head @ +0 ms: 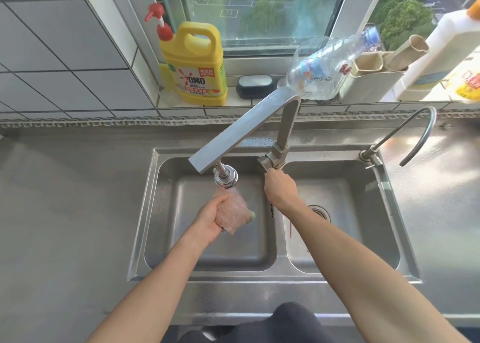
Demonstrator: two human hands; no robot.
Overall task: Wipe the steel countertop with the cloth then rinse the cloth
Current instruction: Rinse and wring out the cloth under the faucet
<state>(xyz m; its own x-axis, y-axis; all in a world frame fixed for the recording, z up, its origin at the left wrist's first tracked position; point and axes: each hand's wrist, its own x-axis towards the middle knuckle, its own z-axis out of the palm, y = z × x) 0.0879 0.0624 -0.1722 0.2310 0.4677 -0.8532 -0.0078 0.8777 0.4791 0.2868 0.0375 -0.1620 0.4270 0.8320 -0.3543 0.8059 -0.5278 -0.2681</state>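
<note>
the left hand (207,219) is holding the bunched pink cloth (232,214) over the left basin of the sink (145,213), just under the spray head (226,178), its fingers curling round the cloth. the right hand (280,187) is gripping the tap lever (265,162), fingers closing on it. the steel counter (65,213) is lying to the left.

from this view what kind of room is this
Most likely a home kitchen: a steel double sink with a faucet, a yellow dish detergent bottle on the tiled window sill, and a wet cloth.
</note>
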